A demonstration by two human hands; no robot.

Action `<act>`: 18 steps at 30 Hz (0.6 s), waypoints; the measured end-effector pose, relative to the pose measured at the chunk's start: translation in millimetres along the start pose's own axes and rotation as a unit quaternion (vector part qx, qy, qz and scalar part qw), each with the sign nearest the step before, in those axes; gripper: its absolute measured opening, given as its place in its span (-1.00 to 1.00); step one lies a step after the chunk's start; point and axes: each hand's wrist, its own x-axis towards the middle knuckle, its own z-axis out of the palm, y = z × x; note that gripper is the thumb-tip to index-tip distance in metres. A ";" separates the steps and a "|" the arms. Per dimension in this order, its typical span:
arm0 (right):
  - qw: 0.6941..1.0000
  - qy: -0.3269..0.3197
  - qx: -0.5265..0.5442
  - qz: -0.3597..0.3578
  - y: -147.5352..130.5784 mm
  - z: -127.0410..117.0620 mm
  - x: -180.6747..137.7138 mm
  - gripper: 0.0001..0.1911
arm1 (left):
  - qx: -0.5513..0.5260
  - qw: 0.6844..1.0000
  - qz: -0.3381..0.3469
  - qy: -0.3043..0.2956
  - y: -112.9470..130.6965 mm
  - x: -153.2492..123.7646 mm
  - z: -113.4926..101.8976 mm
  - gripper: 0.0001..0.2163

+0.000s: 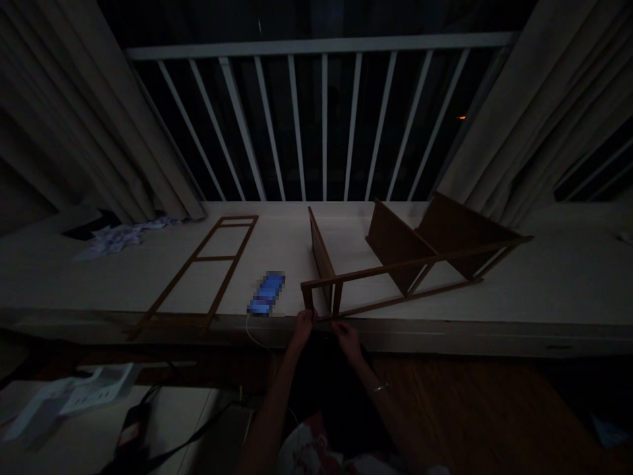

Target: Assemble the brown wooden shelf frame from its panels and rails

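A brown wooden shelf unit (386,269), partly assembled, lies on its side on the pale window ledge, its boards standing up from the frame. At its near left end, my left hand (304,326) has its fingers closed around the frame's end piece. My right hand (346,335) is beside it, fingers pinched at the lower rail; whether a small part is between them is too dark to tell. To the left a separate ladder-like wooden frame (228,258) lies flat, its near end over the ledge's edge. Between the two pieces rests a lit phone (267,293) with a white cable.
White railing bars (324,125) stand behind the ledge (465,313), with curtains (514,112) on both sides. Crumpled white material (116,239) lies at far left. At lower left, a pale surface holds a white tray-like piece (99,389) and a dark strapped object (133,429).
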 end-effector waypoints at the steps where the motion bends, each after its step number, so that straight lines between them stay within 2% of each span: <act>1: 1.000 -0.003 -0.018 -0.007 -1.7 -2.7 1.8 -0.63 | -0.001 1.000 0.000 0.000 -1.2 0.5 0.1 -0.52; 9: 0.993 -0.029 -0.104 -0.055 -22.0 -21.5 18.6 -0.82 | -0.012 1.000 -0.003 0.002 -8.9 3.0 0.9 -0.50; 18: 0.983 -0.004 -0.155 -0.098 -18.6 -12.3 3.6 -0.83 | -0.012 1.000 -0.020 0.014 -3.3 0.5 0.8 -0.53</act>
